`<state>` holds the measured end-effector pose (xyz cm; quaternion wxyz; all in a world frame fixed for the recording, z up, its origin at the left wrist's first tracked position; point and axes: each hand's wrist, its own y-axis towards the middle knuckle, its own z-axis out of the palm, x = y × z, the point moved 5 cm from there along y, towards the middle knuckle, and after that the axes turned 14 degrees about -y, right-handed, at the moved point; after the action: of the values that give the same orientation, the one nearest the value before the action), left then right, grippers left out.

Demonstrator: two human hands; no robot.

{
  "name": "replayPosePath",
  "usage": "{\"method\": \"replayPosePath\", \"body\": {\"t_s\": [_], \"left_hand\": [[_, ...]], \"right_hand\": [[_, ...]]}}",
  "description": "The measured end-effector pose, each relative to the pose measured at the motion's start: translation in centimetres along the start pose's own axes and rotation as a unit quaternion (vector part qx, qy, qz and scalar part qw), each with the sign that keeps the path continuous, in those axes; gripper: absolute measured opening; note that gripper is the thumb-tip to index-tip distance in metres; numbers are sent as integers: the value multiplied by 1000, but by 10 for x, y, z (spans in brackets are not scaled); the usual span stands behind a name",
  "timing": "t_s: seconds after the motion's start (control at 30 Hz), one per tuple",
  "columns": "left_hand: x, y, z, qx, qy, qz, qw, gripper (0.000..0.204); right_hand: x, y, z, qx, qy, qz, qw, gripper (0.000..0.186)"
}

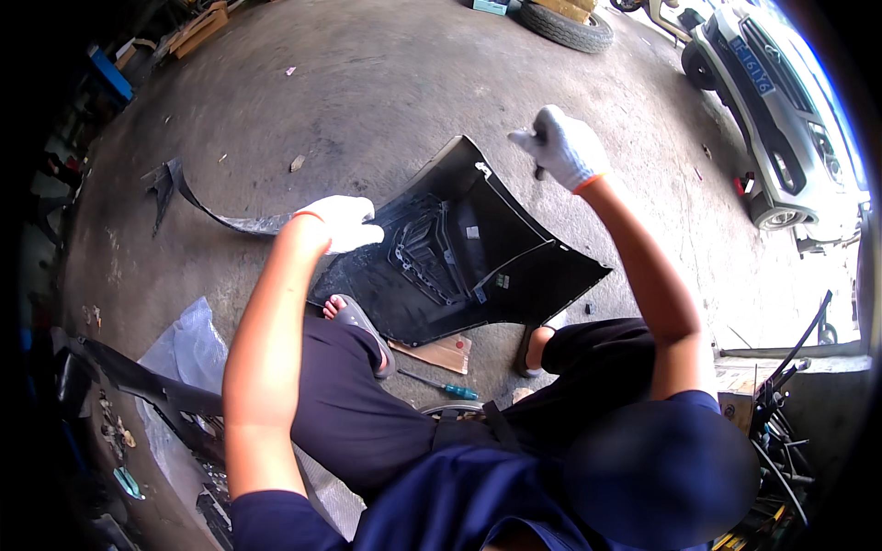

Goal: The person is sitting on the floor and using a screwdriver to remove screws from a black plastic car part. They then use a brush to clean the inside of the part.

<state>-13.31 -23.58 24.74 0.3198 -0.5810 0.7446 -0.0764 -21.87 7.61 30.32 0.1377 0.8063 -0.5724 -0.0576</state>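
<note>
Between my feet, a black car body panel lies tilted, with its ribbed inner side up. My left hand, in a white knit glove, is at the panel's left edge. Its fingers are bent against that edge. A long curved dark strip stretches leftward from behind my left wrist. Raised above the panel's right side is my right hand, gloved and closed in a fist. A short dark end sticks out below the fist; the rest of what it holds is hidden.
A screwdriver with a teal handle lies near my feet, beside a cardboard piece. Clear plastic sheeting and a long black part are at my left. A tyre and silver car stand farther off. Rods and tools crowd the right.
</note>
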Motion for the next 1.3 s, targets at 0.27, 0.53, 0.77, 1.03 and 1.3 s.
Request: {"method": "replayPosePath", "body": {"t_s": [0.27, 0.53, 0.77, 1.03, 1.3], "left_hand": [[-46, -6, -20, -180, 48, -7, 982, 41], [-29, 20, -17, -76, 47, -49, 995, 42], [-21, 29, -15, -65, 30, -46, 996, 46], [-22, 30, -12, -64, 16, -36, 997, 47], [-19, 26, -11, -66, 10, -21, 998, 48]], "right_hand": [[-7, 23, 171, 120, 133, 101, 979, 34], [0, 12, 215, 59, 144, 96, 983, 25], [-8, 5, 214, 14, 107, 80, 991, 26], [-15, 2, 223, 4, 114, 94, 989, 25], [-6, 0, 220, -4, 112, 58, 992, 25]]}}
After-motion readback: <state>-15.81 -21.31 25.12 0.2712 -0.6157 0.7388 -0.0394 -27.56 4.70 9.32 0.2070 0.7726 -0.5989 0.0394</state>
